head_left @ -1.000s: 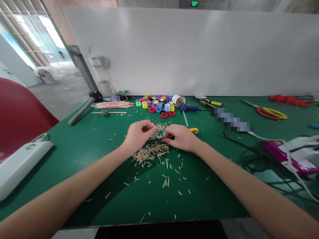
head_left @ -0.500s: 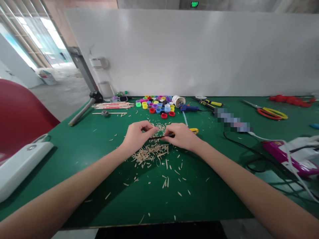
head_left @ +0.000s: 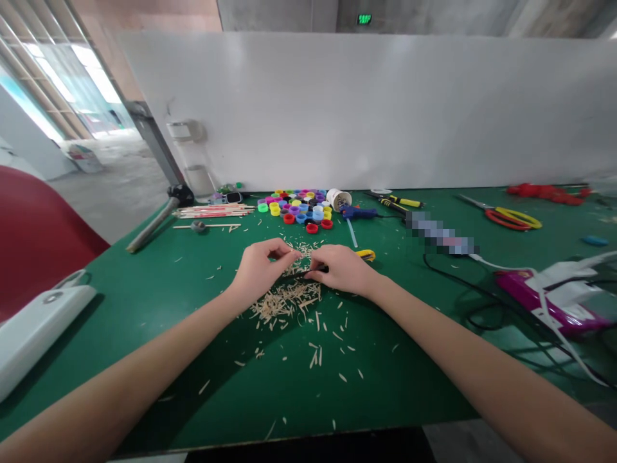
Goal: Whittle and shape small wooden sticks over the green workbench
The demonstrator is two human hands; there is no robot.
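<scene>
Wood shavings [head_left: 286, 302] lie in one pile on the green table [head_left: 144, 296] beneath two hands, hardly shifted since half a second ago. The left hand [head_left: 258, 270] pinches one end of a single thin dark stick [head_left: 303, 273], its long axis running left to right just above the pile; the right hand [head_left: 343, 270] grips the other end.

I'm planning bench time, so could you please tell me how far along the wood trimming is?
Done: a pile of wood slivers lies under the hands. In hand: the right hand holds a thin dark tool, and the left hand is pinched shut beside its tip. Left: a bundle of sticks lies whole farther back.
</scene>
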